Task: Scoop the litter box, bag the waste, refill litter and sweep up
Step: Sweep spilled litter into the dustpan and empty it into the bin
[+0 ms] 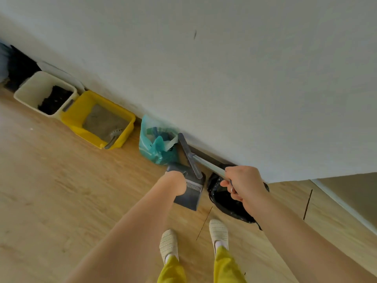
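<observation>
My left hand [173,183] grips the top of a dark grey dustpan [189,193] with a comb edge, held upright above the wooden floor. My right hand [242,184] grips the silver handle of a grey broom [188,156], whose flat head lies across the top of the dustpan. A teal plastic bag [157,144] stands against the wall just beyond the dustpan. The yellow litter box [77,113] with grey litter sits farther left, and a pale scoop [115,133] leans in its near corner.
A bin lined with a black bag [228,203] stands under my right hand by the wall. A cream tub [34,86] holding something dark sits left of the litter box. My two feet in pale slippers [218,231] stand on the wooden floor [61,190].
</observation>
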